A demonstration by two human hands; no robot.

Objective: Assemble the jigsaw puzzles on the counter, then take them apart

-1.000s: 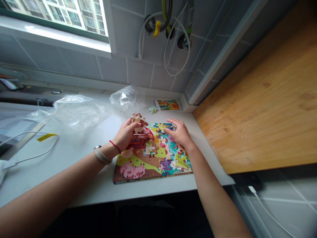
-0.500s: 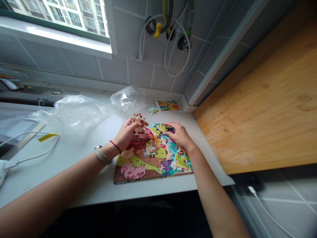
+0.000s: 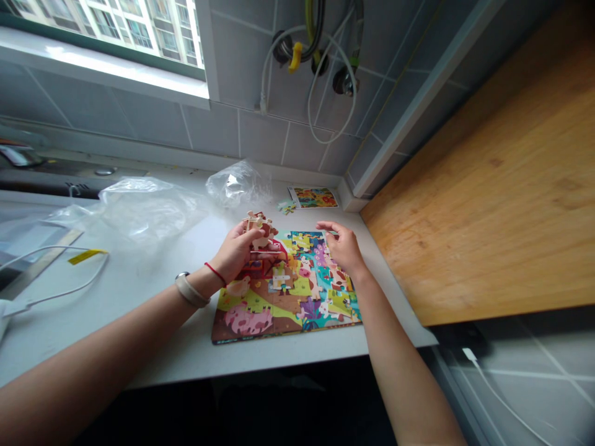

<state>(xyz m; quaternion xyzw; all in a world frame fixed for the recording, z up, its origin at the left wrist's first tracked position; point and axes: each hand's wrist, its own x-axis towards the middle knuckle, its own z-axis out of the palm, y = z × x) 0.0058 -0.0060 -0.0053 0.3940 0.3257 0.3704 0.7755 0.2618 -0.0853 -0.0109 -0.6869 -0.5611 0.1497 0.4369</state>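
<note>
Gripping a stack of jigsaw pieces (image 3: 261,234), the left hand (image 3: 235,253) is over the far-left part of the jigsaw board (image 3: 279,332). Right hand (image 3: 344,249) curls at its far-right corner, contents unclear. Pieces seem light, stiff, fragile-tabbed; pinch edges.

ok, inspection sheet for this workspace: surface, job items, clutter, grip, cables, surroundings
Surface: pale counter
Job items: farm-picture puzzle lying flat, pieces partly laid; picture card and greenish loose pieces beyond it
Clutter: crumpled clear plastic, two heaps, back and left
Grip: left hand holds a cluster of puzzle pieces; right hand at the puzzle's far right corner, unclear if holding anything
Cables: white cable with yellow tag, left; another lower right
Surroundings: window, tiled wall, wooden panel
</note>
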